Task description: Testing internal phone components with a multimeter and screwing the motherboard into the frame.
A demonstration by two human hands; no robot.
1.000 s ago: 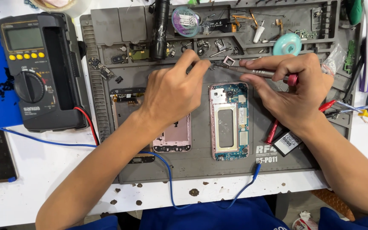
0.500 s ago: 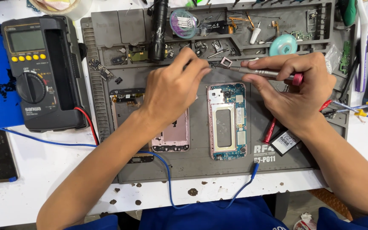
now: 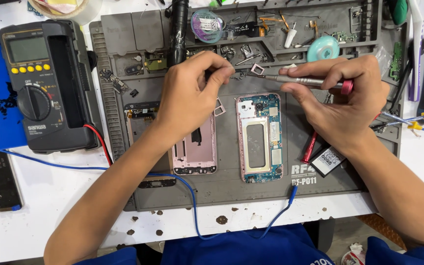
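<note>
**Phone teardown, well past the halfway mark by the look of it**

Starting at the left edge of the tabletop: a grey multimeter (image 3: pixel 45 86) sits there, unused as far as I can see, with its blue lead (image 3: pixel 192 196) trailing along the mat's front edge. Everything else is on the grey work mat (image 3: pixel 231 194).

The left hand (image 3: pixel 192 98) is up near the mat's back trays, fingertips pinched together on something tiny. Probably a screw, but it's too small to tell. Under that wrist lies the pink back housing (image 3: pixel 195 152), already off and face down, so the shell split is done.

Just right of it, near the mat's middle, is the phone frame with the board (image 3: pixel 259 137), opened up and lying flat, board still seated in it.

The right hand (image 3: pixel 339 100) is closed around a slim screwdriver (image 3: pixel 303 81), held sideways, tip pointing left toward the pinching fingers, above the board's top end. A battery (image 3: pixel 329 161) lies toward the mat's front right.

My guess: screws are coming out, board removal is still left.
</note>
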